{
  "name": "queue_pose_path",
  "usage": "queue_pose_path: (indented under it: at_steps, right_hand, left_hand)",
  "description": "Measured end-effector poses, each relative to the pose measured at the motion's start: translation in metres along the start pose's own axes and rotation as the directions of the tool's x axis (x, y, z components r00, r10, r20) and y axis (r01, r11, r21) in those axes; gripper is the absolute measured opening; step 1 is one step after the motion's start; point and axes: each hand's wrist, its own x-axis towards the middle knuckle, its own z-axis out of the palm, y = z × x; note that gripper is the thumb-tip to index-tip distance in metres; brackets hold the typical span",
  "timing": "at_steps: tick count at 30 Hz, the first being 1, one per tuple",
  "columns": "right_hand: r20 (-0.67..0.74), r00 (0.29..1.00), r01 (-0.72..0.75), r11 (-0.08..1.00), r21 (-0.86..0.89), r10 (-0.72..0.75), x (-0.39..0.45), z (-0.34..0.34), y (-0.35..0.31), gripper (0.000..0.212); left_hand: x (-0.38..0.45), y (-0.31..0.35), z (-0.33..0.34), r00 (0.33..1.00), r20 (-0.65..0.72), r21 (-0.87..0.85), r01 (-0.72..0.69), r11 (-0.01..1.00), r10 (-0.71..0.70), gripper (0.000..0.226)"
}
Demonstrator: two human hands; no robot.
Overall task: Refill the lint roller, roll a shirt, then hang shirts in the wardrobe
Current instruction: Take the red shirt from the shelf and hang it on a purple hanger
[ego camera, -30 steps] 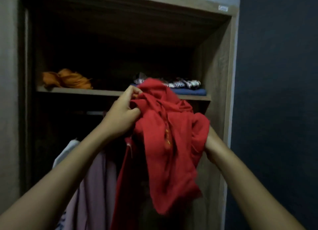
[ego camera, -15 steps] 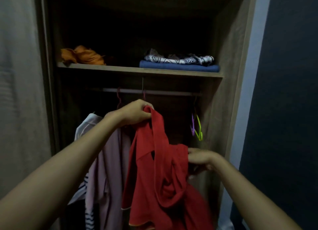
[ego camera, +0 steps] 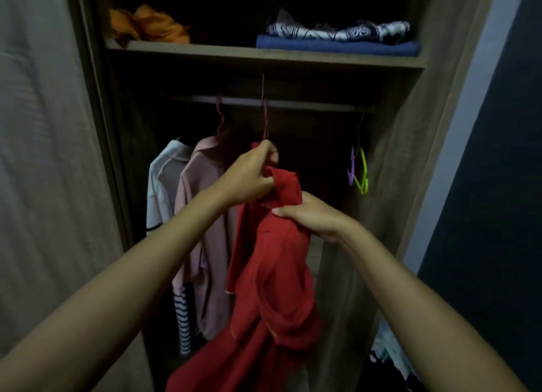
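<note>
Red shirt [ego camera: 272,274], pink shirt [ego camera: 205,215], white shirt [ego camera: 159,186]; striped black-and-white garment [ego camera: 183,318] below. Shelf: orange cloth [ego camera: 149,25], navy fold [ego camera: 337,47], purple and lime hangers [ego camera: 357,171].

Two bare forearms, no sleeves, left hand [ego camera: 249,177], right hand [ego camera: 313,215]

We see a red shirt [ego camera: 275,280] of soft, matt cloth, creased. The wardrobe [ego camera: 410,186] looks like matt wood-grain board, as does its shelf [ego camera: 205,53]. The rail [ego camera: 308,102] at upper centre has a dull metal look. The purple and green hangers [ego camera: 359,171] at right look like smooth plastic. The orange cloth [ego camera: 149,25] at upper left is crumpled.
</note>
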Motion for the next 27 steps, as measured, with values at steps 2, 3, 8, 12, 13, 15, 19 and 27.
queue_pose_path:
  at_steps: [2, 3, 8, 12, 13, 15, 19, 27]
  right_hand:
    - [-0.123, 0.992, 0.001, 0.994, 0.112, 0.012, 0.004, 0.006, 0.002, 0.023]
    - [-0.184, 0.982, -0.007, 0.982, 0.191, 0.043, 0.006, 0.007, 0.001, 0.019]
    - [-0.212, 0.958, -0.065, 0.864, 0.5, 0.195, 0.007, 0.003, -0.013, 0.01]
    - [-0.165, 0.966, -0.095, 0.873, 0.479, 0.196, -0.001, -0.005, -0.013, 0.014]
    - [-0.177, 0.965, -0.086, 0.87, 0.486, 0.194, -0.003, -0.009, -0.009, 0.015]
    - [-0.212, 0.963, -0.043, 0.872, 0.488, 0.166, -0.005, -0.018, 0.0, 0.016]
    - [-0.186, 0.968, -0.092, 0.925, 0.368, 0.17, -0.009, -0.029, 0.017, 0.015]
    - [-0.359, 0.903, -0.218, 0.972, 0.091, 0.236, 0.001, -0.03, 0.03, 0.055]
  left_hand:
    - [-0.026, -0.009, 0.003, 0.983, -0.052, -0.076, 0.17, 0.982, -0.175, 0.039]
    - [-0.042, -0.013, 0.008, 0.967, -0.057, -0.125, 0.239, 0.963, -0.248, 0.04]
    - [-0.117, -0.029, 0.043, 0.855, 0.356, -0.134, 0.446, 0.885, -0.377, 0.065]
    - [-0.123, -0.051, 0.027, 0.874, 0.318, -0.17, 0.434, 0.885, -0.368, 0.065]
    - [-0.118, -0.056, 0.016, 0.878, 0.275, -0.175, 0.447, 0.877, -0.393, 0.061]
    - [-0.106, -0.063, -0.009, 0.874, 0.203, -0.199, 0.478, 0.855, -0.441, 0.059]
    - [-0.08, -0.061, -0.045, 0.89, 0.087, -0.078, 0.454, 0.888, -0.447, 0.042]
    - [-0.059, -0.078, -0.059, 0.768, -0.032, -0.136, 0.63, 0.764, -0.639, 0.051]
